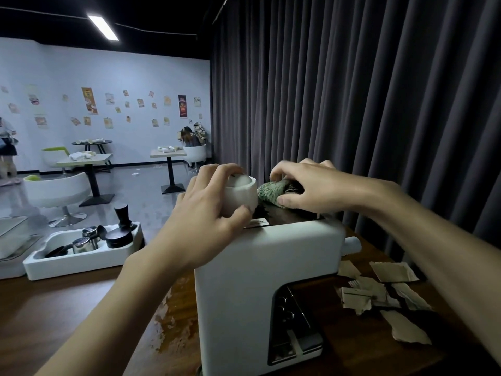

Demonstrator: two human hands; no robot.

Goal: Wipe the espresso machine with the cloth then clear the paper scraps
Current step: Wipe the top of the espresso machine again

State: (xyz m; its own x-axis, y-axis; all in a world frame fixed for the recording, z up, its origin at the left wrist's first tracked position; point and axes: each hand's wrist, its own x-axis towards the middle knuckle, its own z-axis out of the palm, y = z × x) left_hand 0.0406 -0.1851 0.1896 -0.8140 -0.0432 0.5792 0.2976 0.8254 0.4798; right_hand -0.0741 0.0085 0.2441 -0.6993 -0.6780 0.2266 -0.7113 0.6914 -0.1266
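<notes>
The espresso machine [260, 280] stands on a dark wooden table [67, 308], a white box with a dark control panel on its near right face and a short white knob sticking out of its right side. To the far left on the same table lies a white foam tray [81, 256] holding two small metal jugs [86, 240], a black tamper [123, 215] and other dark pieces. Patches of worn, pale finish mark the table just left of the machine.

On the machine's top left corner sits a white cup [241, 194]. The left hand [206, 213] is wrapped around this cup, fingers curled over the rim and thumb pressed against its lower side.

Just right of the cup, a green cloth [271, 191] is bunched on the dark top of the machine. The right hand [306, 185] grips it, fingers arched over the cloth and thumb pinching it from the near side, pressing it onto the top surface.

Further right, torn paper scraps [379, 291] lie scattered on the table beside the machine, several overlapping, one larger piece lying nearest the table's edge.
</notes>
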